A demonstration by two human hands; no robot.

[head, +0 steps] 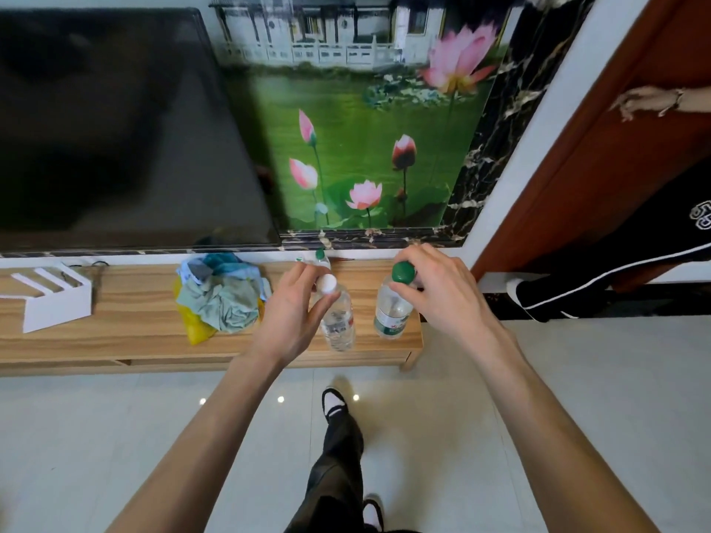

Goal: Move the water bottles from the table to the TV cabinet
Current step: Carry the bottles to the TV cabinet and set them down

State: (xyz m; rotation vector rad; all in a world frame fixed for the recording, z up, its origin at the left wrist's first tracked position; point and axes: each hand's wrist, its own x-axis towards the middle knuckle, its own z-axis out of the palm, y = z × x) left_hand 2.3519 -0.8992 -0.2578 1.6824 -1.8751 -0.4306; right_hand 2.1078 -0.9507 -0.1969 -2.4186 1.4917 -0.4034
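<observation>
Both bare arms outstretched, left hand point(292, 302) and right hand point(434, 290) with loosely curled fingers.

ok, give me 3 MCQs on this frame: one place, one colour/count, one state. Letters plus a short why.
1. Where does the clear plastic bottle with the green cap stand?
A. on the white tiled floor
B. near the right end of the light wooden TV cabinet
C. on the white slotted stand

2. How many bottle caps show on the cabinet?
A. one
B. two
C. three

3. What is the left hand doing?
A. fingers at the white cap of the clear plastic bottle
B. resting flat on the cabinet
C. gripping the bundle of crumpled cloth and bags

Key: 1 B, its base sits on the wood by the cabinet's right end. 2 C, a white cap, a green cap under the right hand, and a small green cap behind. 3 A, thumb and fingers surround the white cap; contact is unclear.
</observation>
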